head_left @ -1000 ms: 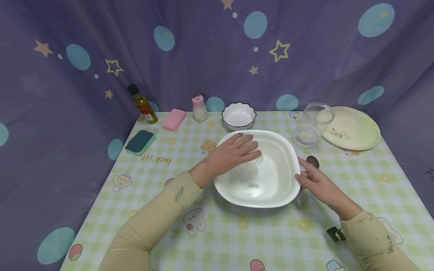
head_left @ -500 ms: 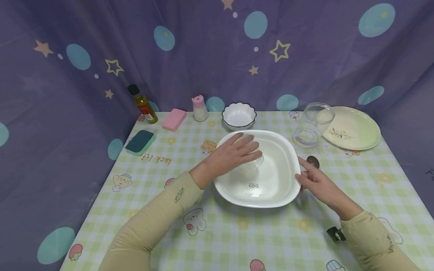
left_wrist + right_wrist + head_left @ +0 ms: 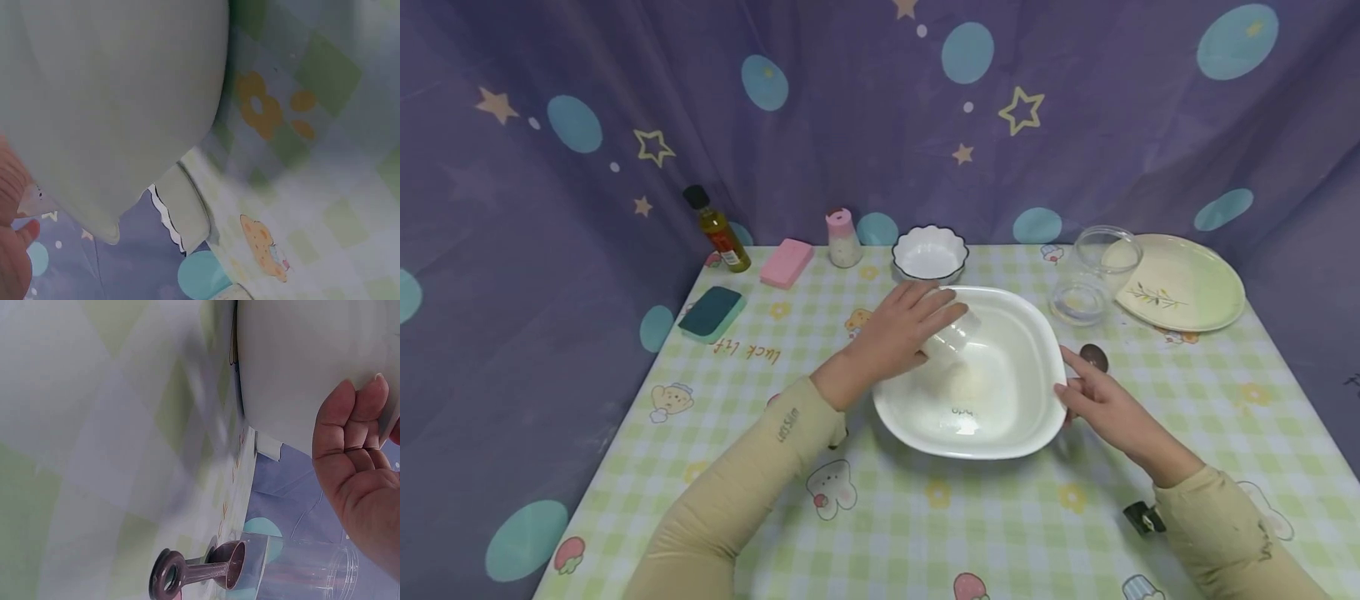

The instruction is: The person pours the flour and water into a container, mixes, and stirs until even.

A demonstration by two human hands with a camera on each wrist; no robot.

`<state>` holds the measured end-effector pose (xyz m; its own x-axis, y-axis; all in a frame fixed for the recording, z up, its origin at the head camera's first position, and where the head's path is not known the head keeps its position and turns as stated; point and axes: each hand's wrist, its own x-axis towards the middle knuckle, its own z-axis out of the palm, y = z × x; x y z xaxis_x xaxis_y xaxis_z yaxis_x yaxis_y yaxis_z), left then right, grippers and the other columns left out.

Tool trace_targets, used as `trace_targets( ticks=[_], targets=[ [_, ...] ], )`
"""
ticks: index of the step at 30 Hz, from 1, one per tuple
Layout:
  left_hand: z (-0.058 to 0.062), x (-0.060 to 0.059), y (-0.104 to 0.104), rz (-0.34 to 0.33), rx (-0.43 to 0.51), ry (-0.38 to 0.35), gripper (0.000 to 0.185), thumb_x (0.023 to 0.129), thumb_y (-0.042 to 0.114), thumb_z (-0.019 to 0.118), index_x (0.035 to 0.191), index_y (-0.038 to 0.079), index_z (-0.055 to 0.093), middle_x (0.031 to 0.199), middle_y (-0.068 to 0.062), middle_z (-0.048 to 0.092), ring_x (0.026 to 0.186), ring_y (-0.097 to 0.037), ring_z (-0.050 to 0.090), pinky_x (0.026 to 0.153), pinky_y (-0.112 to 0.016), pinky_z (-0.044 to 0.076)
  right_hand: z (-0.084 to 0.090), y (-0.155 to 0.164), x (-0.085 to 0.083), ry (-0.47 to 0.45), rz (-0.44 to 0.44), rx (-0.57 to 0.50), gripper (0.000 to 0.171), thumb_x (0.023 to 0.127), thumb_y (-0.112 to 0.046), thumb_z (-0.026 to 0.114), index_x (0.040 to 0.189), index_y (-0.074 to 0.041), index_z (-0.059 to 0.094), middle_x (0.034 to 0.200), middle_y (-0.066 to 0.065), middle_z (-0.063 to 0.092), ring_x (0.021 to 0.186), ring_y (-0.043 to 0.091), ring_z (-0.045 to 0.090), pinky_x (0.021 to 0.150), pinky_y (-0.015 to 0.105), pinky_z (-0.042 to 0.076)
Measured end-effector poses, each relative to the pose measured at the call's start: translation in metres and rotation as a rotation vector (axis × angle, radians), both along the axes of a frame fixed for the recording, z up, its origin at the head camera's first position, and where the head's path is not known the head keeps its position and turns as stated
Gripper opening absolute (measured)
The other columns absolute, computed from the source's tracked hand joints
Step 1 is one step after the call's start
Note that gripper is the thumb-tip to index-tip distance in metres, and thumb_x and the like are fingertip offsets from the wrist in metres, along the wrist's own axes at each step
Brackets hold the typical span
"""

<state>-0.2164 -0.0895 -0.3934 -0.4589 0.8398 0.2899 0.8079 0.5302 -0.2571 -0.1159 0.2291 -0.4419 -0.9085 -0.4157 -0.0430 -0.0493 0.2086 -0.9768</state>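
Note:
A white basin [image 3: 1015,417] sits mid-table, pale inside with a small printed mark. My left hand [image 3: 898,333] reaches over its left side and grips a clear cup [image 3: 958,329], which is tipped with its mouth toward the basin floor. Below the cup shows a blurred cream-coloured patch [image 3: 968,385]. My right hand [image 3: 1097,404] pinches the basin's right rim, thumb on top and fingers curled beneath, as the right wrist view shows. The left wrist view is mostly the basin's outer wall [image 3: 125,94], with part of the left hand at the edge; the cup is hidden there.
Behind the basin stands a white scalloped bowl [image 3: 930,254]. A pink-topped shaker [image 3: 842,239], pink sponge [image 3: 787,263], green sponge [image 3: 711,315] and oil bottle [image 3: 722,235] line the left. Rightward are a clear container [image 3: 1078,302], a plate [image 3: 1195,287] and a brown scoop [image 3: 228,565].
My left hand has turned and shifted slightly back and left, tipping the cup further. A cream-coloured patch has spread below it in the basin. My right hand keeps its hold on the rim.

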Motion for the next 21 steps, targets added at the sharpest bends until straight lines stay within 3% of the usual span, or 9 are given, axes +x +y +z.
trace_targets(
  ticks=[8, 13, 21],
  targets=[
    [0.004, -0.008, -0.005, 0.108, 0.317, -0.271, 0.090, 0.064, 0.034, 0.091, 0.140, 0.012, 0.048, 0.139, -0.004, 0.051, 0.131, -0.023, 0.040, 0.112, -0.038, 0.024, 0.001, 0.001, -0.001, -0.004, -0.003, 0.009, 0.065, 0.105, -0.013, 0.044, 0.155, 0.002, 0.006, 0.083, 0.016, 0.067, 0.069, 0.022, 0.064, 0.067, 0.032, 0.053],
    [0.007, -0.009, -0.008, 0.205, 0.535, -0.442, 0.091, 0.061, 0.032, 0.093, 0.139, 0.012, 0.050, 0.135, -0.003, 0.055, 0.124, -0.020, 0.049, 0.107, -0.037, 0.033, 0.001, 0.000, 0.000, -0.008, -0.011, 0.019, 0.065, 0.105, -0.012, 0.045, 0.155, 0.001, 0.006, 0.082, 0.015, 0.067, 0.068, 0.022, 0.064, 0.068, 0.032, 0.053],
    [0.013, -0.007, -0.017, 0.350, 0.869, -0.756, 0.093, 0.066, 0.030, 0.091, 0.143, 0.016, 0.041, 0.138, -0.002, 0.052, 0.126, -0.018, 0.047, 0.105, -0.040, 0.037, 0.002, -0.001, 0.001, -0.014, -0.016, 0.024, 0.065, 0.105, -0.013, 0.045, 0.155, 0.001, 0.007, 0.083, 0.015, 0.067, 0.068, 0.022, 0.064, 0.068, 0.032, 0.052]
  ],
)
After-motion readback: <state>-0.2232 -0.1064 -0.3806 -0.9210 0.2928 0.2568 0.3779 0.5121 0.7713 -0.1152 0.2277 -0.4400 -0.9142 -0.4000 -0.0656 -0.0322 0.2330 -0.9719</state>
